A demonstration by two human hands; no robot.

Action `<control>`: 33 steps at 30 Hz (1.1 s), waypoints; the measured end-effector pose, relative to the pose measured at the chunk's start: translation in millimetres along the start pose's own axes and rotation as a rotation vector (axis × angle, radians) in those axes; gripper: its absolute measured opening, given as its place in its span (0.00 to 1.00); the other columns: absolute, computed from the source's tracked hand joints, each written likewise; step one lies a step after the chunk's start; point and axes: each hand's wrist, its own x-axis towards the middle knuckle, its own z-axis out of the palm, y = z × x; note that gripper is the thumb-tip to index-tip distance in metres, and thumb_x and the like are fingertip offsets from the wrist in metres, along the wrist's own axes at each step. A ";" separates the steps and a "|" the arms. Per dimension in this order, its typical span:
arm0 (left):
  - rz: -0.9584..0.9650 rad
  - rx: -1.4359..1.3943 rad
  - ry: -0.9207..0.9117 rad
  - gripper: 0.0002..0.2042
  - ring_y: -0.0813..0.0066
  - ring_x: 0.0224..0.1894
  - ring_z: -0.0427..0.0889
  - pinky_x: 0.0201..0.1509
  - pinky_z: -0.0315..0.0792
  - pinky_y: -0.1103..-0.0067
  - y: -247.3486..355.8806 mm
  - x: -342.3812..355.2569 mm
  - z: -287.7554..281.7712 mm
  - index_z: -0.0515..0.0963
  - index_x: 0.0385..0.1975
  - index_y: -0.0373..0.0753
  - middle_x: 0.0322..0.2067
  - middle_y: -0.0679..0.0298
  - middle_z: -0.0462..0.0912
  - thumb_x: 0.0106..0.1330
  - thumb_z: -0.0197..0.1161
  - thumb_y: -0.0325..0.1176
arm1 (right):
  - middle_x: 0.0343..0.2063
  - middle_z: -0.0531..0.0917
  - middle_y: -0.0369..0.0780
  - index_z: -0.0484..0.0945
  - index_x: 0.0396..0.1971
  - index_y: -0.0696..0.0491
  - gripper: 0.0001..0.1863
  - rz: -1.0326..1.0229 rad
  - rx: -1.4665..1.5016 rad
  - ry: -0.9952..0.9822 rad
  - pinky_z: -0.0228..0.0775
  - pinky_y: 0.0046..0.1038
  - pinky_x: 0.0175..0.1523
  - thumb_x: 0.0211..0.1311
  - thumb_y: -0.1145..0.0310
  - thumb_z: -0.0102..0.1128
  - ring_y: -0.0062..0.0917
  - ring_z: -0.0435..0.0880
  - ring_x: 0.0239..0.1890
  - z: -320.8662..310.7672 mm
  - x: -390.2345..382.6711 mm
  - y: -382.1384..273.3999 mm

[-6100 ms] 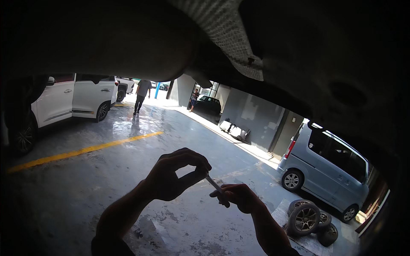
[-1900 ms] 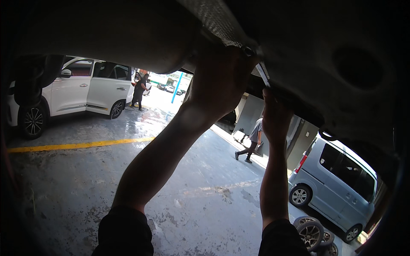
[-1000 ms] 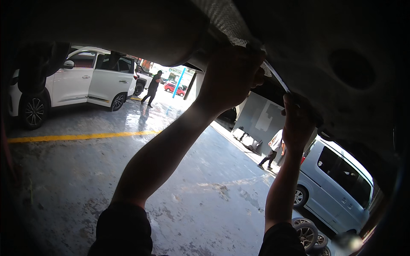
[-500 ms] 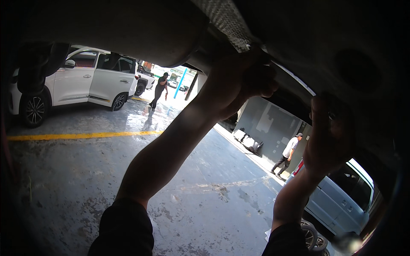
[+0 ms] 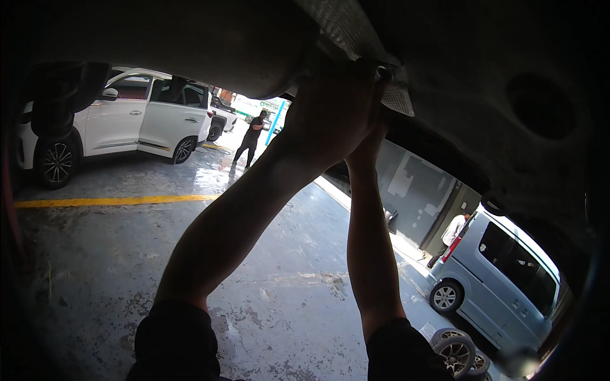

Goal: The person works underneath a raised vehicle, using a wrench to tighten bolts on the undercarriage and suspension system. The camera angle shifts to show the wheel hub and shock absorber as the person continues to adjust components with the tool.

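Wrench (image 5: 386,70) prob. beside L hand (image 5: 335,109), above R hand (image 5: 371,138).

Right hand (image 5: 373,138) mostly hidden.

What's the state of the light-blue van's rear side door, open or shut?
Shut: the rear side door sits flush with the bodywork of the van; no opening shows along its edges.

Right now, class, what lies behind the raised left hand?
Part of the right hand shows, with a strip of textured heat shield beyond. The left hand covers most of the right fingers and anything they hold.
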 end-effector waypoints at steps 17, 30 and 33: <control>-0.697 -1.907 -0.260 0.17 0.66 0.30 0.86 0.34 0.82 0.76 6.7 -5.0 18.5 0.74 0.45 0.29 0.29 0.53 0.84 0.75 0.46 0.40 | 0.31 0.85 0.38 0.80 0.34 0.56 0.08 -0.356 -0.392 0.179 0.77 0.20 0.41 0.57 0.71 0.68 0.21 0.86 0.34 -188.9 21.8 -70.5; -0.069 0.010 -0.038 0.13 0.65 0.23 0.84 0.25 0.78 0.76 3.4 -3.3 3.1 0.76 0.38 0.33 0.22 0.54 0.82 0.70 0.56 0.38 | 0.34 0.84 0.43 0.81 0.40 0.55 0.10 -0.161 -0.175 -0.014 0.77 0.31 0.41 0.60 0.70 0.59 0.32 0.86 0.35 0.9 -6.0 28.3; 0.015 0.102 0.028 0.11 0.67 0.22 0.84 0.25 0.77 0.76 -1.1 -3.4 4.0 0.76 0.38 0.33 0.22 0.55 0.82 0.70 0.55 0.36 | 0.36 0.84 0.44 0.81 0.39 0.55 0.09 -0.061 0.069 0.008 0.77 0.33 0.42 0.59 0.73 0.57 0.35 0.85 0.37 19.7 -1.0 18.8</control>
